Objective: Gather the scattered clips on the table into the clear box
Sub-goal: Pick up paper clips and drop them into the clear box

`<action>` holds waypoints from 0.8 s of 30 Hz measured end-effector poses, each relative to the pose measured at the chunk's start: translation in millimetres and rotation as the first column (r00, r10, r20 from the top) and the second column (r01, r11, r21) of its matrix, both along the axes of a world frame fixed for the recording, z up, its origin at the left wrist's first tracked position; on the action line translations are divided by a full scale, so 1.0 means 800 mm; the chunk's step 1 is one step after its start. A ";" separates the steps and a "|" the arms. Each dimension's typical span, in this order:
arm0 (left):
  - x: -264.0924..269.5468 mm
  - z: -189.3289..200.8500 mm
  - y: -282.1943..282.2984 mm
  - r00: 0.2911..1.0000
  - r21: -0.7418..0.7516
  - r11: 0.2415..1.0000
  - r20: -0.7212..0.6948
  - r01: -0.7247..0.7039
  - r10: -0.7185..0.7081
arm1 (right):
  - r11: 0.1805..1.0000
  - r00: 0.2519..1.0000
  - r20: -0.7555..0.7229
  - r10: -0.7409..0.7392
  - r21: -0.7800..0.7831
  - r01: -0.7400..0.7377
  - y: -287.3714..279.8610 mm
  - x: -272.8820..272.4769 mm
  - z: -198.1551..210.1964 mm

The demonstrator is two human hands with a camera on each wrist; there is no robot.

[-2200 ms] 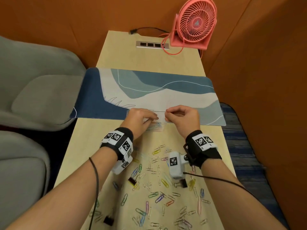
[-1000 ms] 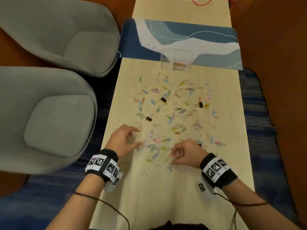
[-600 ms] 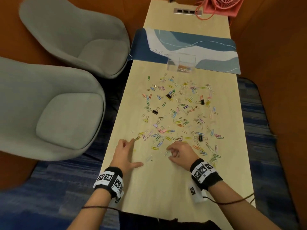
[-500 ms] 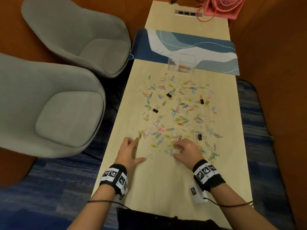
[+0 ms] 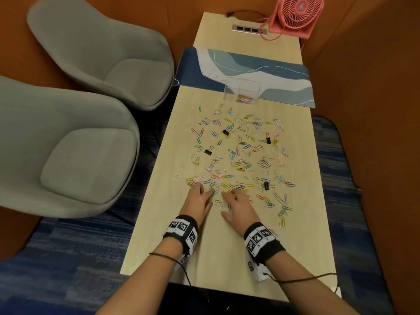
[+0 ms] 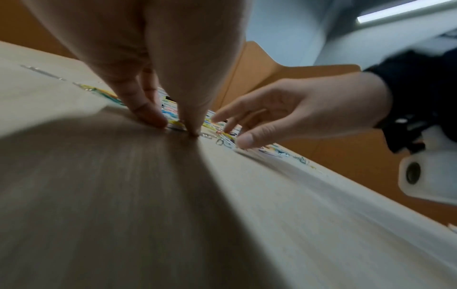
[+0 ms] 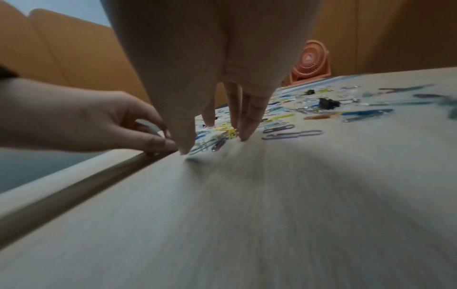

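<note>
Many coloured paper clips and a few black binder clips lie scattered over the middle of the wooden table. The clear box stands beyond them at the near edge of the blue mat, with some clips inside. My left hand and right hand lie side by side at the near edge of the scatter. Their fingers are extended, with the tips pressing on clips against the table. In the right wrist view my right fingertips touch yellow and purple clips. In the left wrist view my left fingertips rest on the table beside clips.
Two grey chairs stand close along the table's left side. A blue and white desk mat covers the far part, with a socket strip and a pink fan behind it. An orange wall runs along the right.
My hands left the clear box and came back to the near end of the table. Over the last half second they slid forward and closer together into the nearest clips.
</note>
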State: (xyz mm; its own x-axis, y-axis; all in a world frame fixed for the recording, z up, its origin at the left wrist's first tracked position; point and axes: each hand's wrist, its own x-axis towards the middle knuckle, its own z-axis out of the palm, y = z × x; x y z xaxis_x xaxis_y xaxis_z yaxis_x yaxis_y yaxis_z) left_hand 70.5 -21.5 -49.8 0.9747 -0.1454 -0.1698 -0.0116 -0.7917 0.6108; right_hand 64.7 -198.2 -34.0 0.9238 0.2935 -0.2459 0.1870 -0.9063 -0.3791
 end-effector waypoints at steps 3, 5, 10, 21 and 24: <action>0.001 -0.008 0.006 0.996 0.005 0.999 0.077 -0.054 0.053 | 0.988 0.991 0.075 0.112 -0.119 -0.103 0.016 -0.001 0.001; 0.002 -0.014 0.007 0.995 -0.008 0.999 0.098 -0.031 0.031 | 0.982 0.991 0.062 0.120 -0.157 -0.109 0.021 0.000 -0.001; 0.008 -0.007 0.012 0.989 0.028 0.998 0.134 0.058 -0.061 | 0.980 0.993 0.003 0.119 -0.160 -0.117 0.026 0.010 0.001; -0.003 -0.005 0.003 0.967 0.195 0.955 0.081 0.223 -0.243 | 0.972 0.972 -0.114 -0.205 0.093 0.216 0.004 0.047 0.004; 0.004 -0.006 -0.001 0.976 0.132 0.978 0.126 0.160 -0.177 | 0.967 0.969 -0.137 -0.205 0.125 0.223 -0.002 0.046 0.005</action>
